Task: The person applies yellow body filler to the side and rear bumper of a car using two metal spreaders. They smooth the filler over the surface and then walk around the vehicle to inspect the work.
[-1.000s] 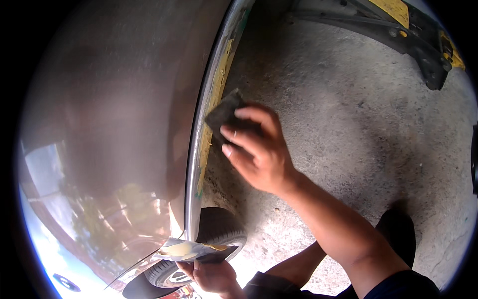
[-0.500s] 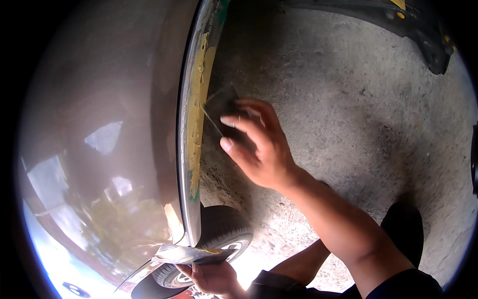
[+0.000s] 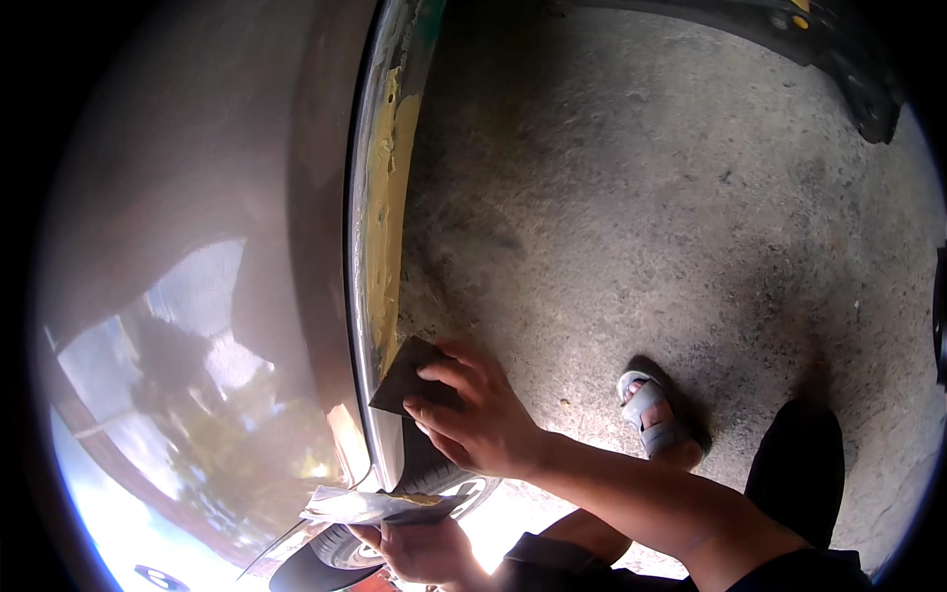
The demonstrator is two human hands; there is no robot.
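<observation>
My right hand (image 3: 478, 409) grips a dark, square, flat putty spreader (image 3: 404, 380) between thumb and fingers. The spreader's edge lies against the lower end of a strip of yellowish body filler (image 3: 390, 217), which runs along the edge of the shiny grey-brown car body (image 3: 227, 148). Lower down, my left hand (image 3: 429, 555) is closed on a thin, pale mixing board (image 3: 355, 505) that is smeared with filler. A darker flat piece shows on the board near my fingers, and I cannot make out whether it is separate.
Beyond the board is a car wheel (image 3: 434, 474) under the body. Rough concrete floor (image 3: 631, 217) spreads to the right, with my sandalled foot (image 3: 646, 405) on it. A dark, long part with yellow spots (image 3: 789, 39) lies at the far right.
My right hand has drawn the spreader down along the filler strip toward the wheel. The filler looks smoother there. My left hand and the board have hardly moved.
</observation>
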